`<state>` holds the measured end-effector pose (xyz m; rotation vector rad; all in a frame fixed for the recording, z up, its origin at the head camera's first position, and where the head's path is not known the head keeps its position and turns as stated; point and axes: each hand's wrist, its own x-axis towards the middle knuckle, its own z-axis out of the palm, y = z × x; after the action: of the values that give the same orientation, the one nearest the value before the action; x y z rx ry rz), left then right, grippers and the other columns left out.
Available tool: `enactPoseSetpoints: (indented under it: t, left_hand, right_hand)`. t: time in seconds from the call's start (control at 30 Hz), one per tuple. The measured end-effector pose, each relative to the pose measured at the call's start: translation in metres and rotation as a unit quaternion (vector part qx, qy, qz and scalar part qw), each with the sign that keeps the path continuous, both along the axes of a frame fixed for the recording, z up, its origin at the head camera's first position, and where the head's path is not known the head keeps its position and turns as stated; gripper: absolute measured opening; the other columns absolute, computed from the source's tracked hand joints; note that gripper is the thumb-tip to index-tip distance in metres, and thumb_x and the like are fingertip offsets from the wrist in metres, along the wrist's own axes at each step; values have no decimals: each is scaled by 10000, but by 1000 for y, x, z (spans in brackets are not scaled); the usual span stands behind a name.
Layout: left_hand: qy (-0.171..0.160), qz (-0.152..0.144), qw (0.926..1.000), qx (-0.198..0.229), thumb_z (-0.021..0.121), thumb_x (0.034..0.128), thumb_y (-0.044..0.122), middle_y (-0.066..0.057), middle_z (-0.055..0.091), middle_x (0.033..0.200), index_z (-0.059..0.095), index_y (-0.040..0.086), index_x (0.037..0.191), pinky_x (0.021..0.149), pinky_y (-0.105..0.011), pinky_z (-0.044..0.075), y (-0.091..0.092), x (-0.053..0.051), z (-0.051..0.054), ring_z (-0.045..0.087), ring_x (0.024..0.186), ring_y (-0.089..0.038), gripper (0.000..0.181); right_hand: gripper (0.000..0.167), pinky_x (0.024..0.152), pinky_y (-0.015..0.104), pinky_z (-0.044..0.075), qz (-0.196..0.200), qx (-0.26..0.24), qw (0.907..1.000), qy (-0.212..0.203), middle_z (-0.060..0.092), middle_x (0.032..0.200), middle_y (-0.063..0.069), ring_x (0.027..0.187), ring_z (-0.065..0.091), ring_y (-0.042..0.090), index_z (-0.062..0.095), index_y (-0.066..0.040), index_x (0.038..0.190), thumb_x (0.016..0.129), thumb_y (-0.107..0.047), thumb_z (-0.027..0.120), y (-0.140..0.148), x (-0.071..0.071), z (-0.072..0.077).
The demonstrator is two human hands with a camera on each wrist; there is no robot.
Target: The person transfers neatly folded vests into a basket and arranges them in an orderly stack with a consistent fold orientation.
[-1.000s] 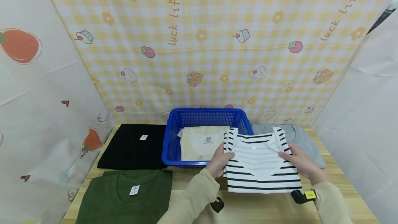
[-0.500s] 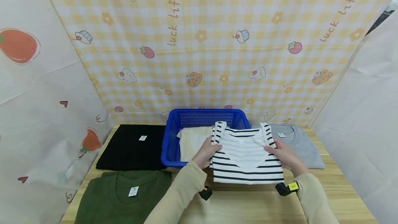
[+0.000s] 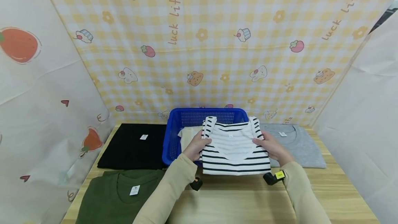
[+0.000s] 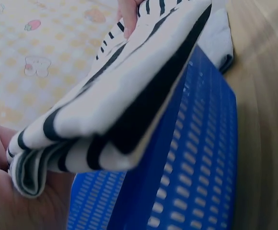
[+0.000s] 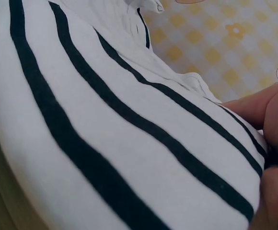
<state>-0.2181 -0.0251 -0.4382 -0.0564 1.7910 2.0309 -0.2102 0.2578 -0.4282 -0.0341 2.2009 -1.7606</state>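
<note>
A folded white shirt with dark stripes (image 3: 235, 163) is held level above the front right part of a blue plastic basket (image 3: 174, 113). My left hand (image 3: 196, 146) grips its left edge, thumb on top and fingers beneath. At the opposite edge my right hand (image 3: 273, 147) pinches it the same way. In the left wrist view the folded layers (image 4: 124, 110) hang over the basket's perforated wall (image 4: 201, 143). Under the shirt, a folded cream garment (image 3: 188, 136) lies in the basket, mostly hidden.
To the basket's left lies a folded black shirt (image 3: 130, 148), with a folded dark green shirt (image 3: 121, 199) nearer the front. A folded grey shirt (image 3: 298, 148) lies on the right. The wooden table (image 3: 230, 206) meets a patterned cloth backdrop (image 3: 214, 58) behind.
Both hands have carried the striped shirt left and a little farther back, from right of the basket to over it. It now covers more of the cream garment and uncovers the grey shirt.
</note>
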Motion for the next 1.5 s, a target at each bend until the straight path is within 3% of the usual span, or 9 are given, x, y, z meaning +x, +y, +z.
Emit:
enactPoseSetpoints:
  t: [0.27,0.5,0.7,1.5]
  left_hand:
    - [22,98,9998,-166,457,928,77,-190,588,1058,337,119,1352,656,-381,522,-17,-10,0,628,787,-223,442]
    - [29,44,9995,-296,459,933,83,-201,570,1097,324,113,1361,680,-383,519,-28,-16,2,622,820,-229,449]
    - [-192,163,9991,-350,476,930,89,-182,578,1073,315,146,1369,672,-381,518,-36,-24,2,621,827,-237,470]
    - [-233,237,9970,-697,474,929,90,-190,563,1091,338,100,1340,676,-380,511,-53,-48,0,602,854,-249,432]
  right_hand:
    - [456,710,355,529,91,-325,9992,-232,624,908,49,798,633,159,282,79,1312,935,-90,476,-17,-16,-1]
    - [468,712,348,529,-39,-271,9991,-325,616,905,52,782,629,152,275,80,1315,928,-81,483,-27,-25,-1]
    - [490,724,364,526,-51,-261,9985,-471,599,964,93,796,629,167,247,38,1348,933,-94,472,-37,-32,2]
    - [473,745,373,520,-196,-227,9974,-651,556,1096,174,815,618,168,244,10,1364,943,-78,441,-62,-55,-2]
